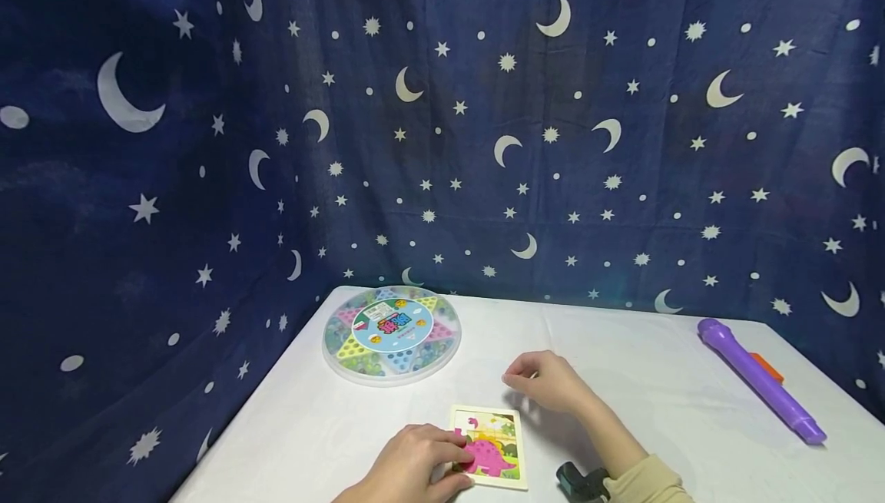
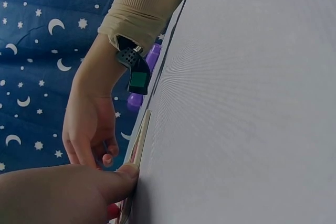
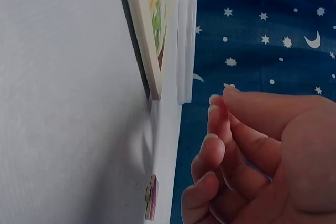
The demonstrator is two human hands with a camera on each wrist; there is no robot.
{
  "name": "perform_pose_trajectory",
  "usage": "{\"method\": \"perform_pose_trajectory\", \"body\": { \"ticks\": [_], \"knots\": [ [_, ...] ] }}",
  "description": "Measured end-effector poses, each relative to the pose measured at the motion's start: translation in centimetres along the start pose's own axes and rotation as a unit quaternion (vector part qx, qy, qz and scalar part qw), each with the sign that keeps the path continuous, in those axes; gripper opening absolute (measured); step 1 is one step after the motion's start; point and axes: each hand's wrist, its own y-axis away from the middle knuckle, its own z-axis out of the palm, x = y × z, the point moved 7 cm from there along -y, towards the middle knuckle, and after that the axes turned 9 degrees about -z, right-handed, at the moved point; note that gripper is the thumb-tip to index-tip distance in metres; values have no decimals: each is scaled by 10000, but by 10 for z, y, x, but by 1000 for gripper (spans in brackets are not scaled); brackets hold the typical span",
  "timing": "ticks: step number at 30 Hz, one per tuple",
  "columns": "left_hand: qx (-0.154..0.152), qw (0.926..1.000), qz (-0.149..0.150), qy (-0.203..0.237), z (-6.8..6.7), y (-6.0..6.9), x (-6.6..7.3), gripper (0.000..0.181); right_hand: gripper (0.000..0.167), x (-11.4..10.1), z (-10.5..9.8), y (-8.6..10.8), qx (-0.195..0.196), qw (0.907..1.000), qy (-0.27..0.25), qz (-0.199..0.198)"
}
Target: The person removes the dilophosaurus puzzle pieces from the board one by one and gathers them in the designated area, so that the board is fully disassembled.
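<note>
A small square dinosaur jigsaw puzzle (image 1: 494, 458) in a pale frame lies flat on the table. My left hand (image 1: 417, 458) holds its left side, fingers over the picture and thumb by the near left corner. Under those fingers a bit of pink shows; whether it is a loose piece I cannot tell. Just beyond the puzzle's right side, my right hand (image 1: 551, 382) hovers with loosely bent fingers, thumb tip close to the index fingertip and nothing visible between them. Below it, in the right wrist view, a small puzzle piece (image 3: 151, 199) lies on the table.
A round clear-lidded marble board game (image 1: 439, 361) stands at the back left of the white table (image 1: 594, 326). Toward the right edge lies a purple tube-shaped toy (image 1: 757, 380) with an orange part. Star-patterned curtains (image 1: 477, 104) hang behind and to the left.
</note>
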Motion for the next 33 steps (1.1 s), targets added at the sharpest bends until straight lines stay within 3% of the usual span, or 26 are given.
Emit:
{"method": "perform_pose_trajectory", "body": {
  "ticks": [5, 11, 24, 33],
  "knots": [
    [-19, 10000, 18, 43, 0, -1, 1, 24, 8, -7, 7, 0, -324, 9986, -241, -338],
    [10, 10000, 1, -56, 0, 0, 0, 23, 6, -13, 13, 0, -446, 9968, -378, -551],
    [45, 10000, -4, -80, 0, 0, -1, 23, 8, -16, 22, 1, -949, 9929, -522, -495],
    [68, 9999, 53, -121, 0, 0, 0, 23, 10, -23, 28, 3, -1174, 9880, -650, -765]
  ]
}}
